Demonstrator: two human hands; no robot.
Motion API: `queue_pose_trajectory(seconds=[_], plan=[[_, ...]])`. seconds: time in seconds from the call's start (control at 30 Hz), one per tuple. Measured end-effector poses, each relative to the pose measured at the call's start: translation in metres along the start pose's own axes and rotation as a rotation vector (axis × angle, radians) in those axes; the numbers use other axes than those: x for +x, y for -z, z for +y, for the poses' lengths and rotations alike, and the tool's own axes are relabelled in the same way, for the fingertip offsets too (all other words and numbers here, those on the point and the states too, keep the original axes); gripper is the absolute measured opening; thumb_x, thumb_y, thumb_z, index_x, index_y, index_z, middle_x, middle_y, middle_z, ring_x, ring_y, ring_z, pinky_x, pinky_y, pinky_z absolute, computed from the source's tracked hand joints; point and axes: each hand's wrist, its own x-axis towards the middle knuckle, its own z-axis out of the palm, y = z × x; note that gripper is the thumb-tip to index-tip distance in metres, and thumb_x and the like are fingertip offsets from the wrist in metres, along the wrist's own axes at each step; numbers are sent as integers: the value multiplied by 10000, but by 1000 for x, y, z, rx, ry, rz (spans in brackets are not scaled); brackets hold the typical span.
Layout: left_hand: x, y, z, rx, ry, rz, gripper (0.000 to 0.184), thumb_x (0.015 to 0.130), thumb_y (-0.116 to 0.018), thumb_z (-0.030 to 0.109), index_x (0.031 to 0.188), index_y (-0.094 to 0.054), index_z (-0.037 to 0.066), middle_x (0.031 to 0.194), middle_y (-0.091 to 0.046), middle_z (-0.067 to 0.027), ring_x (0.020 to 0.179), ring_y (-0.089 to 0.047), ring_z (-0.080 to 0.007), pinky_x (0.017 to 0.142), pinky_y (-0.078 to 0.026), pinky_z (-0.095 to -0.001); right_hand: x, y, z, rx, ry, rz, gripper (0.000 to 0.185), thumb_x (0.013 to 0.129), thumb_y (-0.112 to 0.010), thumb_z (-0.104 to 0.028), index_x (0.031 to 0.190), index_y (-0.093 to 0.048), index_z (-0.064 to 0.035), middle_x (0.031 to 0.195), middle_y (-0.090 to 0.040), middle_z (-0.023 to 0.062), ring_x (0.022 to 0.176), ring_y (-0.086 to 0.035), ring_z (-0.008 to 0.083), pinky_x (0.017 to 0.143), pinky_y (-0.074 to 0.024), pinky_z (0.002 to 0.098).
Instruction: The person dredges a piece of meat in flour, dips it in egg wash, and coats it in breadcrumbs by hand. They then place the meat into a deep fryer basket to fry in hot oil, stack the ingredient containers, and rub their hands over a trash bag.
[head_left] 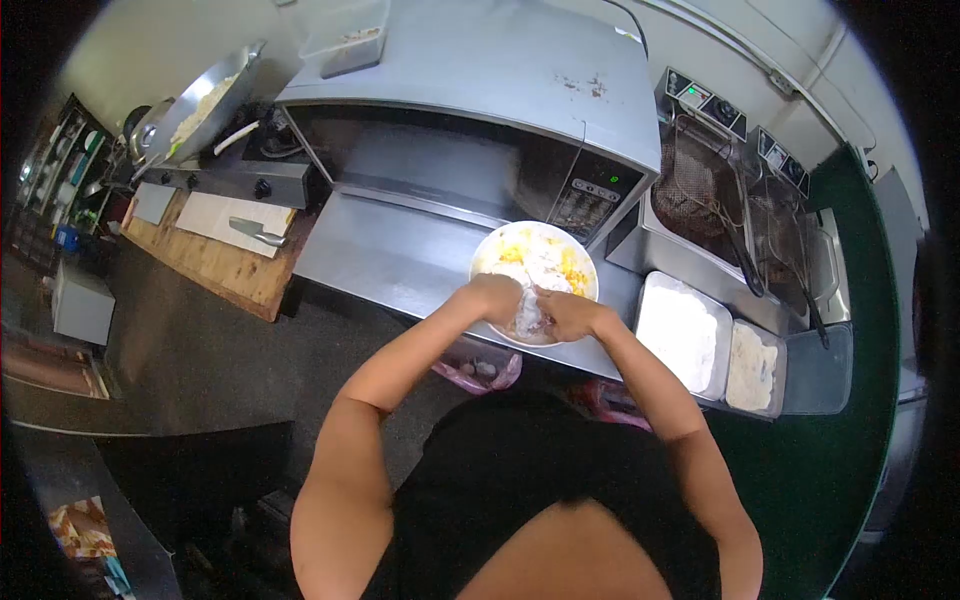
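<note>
A white round bowl (590, 262) stands at the front edge of the steel counter. In it lie white flour (540, 248) and loose yellow patches (576, 270) that look like egg. Both of my hands reach into its near half. My left hand (494, 294) is at the left side, its fingertips buried in the mix. From the right, my right hand (566, 314) curls its fingers against a pale pinkish, floured piece (529, 316) between the hands. What exactly that piece is, I cannot make out.
A microwave (450, 165) stands behind the bowl. To the right are a deep fryer with baskets (690, 180), a tray of white powder (680, 335) and a second tray (752, 368). At left, a knife (256, 232) lies on a board, near a wok (205, 105) on a stove.
</note>
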Motion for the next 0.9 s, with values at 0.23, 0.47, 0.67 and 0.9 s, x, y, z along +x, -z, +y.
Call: queue_pose_trajectory(seconds=[0.23,0.47,0.67,0.9], plan=[[54,-52,-25,60,-338,548,411,784,-477,83,1182,-527,-6,1359,-401,-151,1180,-460,-303,957,-407,-365,9,-12,15,-45,-33,7,440,705,-587,-143,1071,-502,86,1348,-283,340,1129,-473,393,985,-362,386],[26,-43,-25,-11,-385,322,290,745,-515,112,991,-630,10,1066,-569,-193,949,-591,-314,808,-461,-394,-19,20,-12,-24,-66,159,276,687,-616,-87,941,-582,15,1058,-551,286,991,-558,378,866,-433,412],[-3,-18,-30,-168,-366,360,494,632,-695,339,930,-605,-46,860,-630,-232,836,-615,-339,746,-473,-386,-29,45,-23,-70,-72,520,212,672,-631,-74,880,-623,-35,852,-629,209,835,-605,367,761,-472,448],[0,-29,0,-1,16,588,606,550,-763,482,895,-635,0,968,-628,-185,952,-585,-315,820,-475,-398,-26,58,-26,-116,-82,533,249,681,-650,-94,916,-627,-17,868,-633,216,863,-598,373,799,-466,447]])
